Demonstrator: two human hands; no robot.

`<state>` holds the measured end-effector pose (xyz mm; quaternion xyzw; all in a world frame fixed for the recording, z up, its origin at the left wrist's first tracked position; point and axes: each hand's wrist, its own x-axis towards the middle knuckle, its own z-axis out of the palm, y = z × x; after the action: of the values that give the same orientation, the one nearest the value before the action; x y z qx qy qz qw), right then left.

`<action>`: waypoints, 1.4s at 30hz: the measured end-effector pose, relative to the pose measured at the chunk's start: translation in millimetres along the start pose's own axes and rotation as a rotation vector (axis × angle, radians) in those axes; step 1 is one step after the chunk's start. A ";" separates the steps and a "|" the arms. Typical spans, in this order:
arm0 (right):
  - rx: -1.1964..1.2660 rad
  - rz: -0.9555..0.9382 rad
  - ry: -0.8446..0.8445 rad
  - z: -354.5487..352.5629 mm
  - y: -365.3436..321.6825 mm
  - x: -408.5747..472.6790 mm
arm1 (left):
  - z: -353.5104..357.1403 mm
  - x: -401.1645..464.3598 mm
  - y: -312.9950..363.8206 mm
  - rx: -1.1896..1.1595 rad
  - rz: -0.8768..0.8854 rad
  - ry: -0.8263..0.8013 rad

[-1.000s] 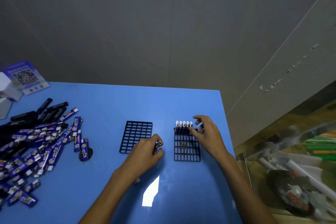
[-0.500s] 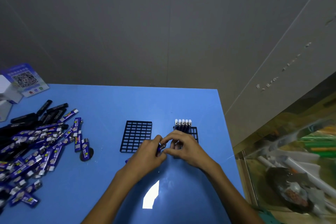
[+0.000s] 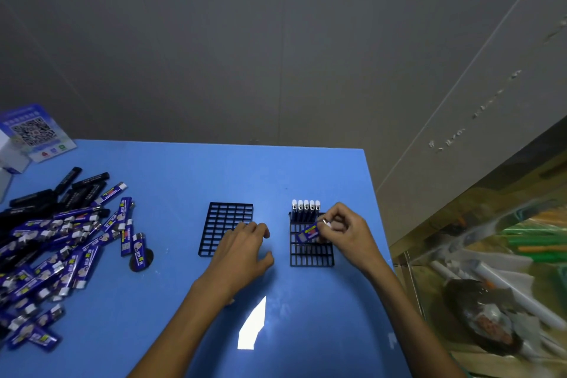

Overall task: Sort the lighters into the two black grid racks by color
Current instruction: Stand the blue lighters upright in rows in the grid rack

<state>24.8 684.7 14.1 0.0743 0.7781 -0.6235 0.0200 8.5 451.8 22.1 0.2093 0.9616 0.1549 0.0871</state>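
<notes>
Right hand [image 3: 343, 232]: pinches blue lighter [image 3: 307, 232] by its metal head, tilted over right rack [image 3: 311, 255] for slotting beside standing row [image 3: 306, 211]
Left hand [image 3: 242, 250]: relaxed, empty; rests at left rack [image 3: 225, 228], likely steadying

A QR code is showing on the blue card [image 3: 36, 132] at the desk's [image 3: 214, 175] far left corner; the lighters' [image 3: 76, 242] printed labels are staying too blurred to read.

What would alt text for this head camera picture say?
A right hand pinches a blue lighter over the right rack, which holds five; the left hand rests beside the left rack.
</notes>
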 end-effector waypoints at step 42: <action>-0.249 -0.012 0.053 -16.4 29.0 50.1 | 5.8 7.5 -7.8 -0.025 -0.053 -0.037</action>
<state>-19.6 711.4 -16.4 0.0830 0.8501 -0.5200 0.0051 0.2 449.7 13.3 0.1856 0.9630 0.1606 0.1117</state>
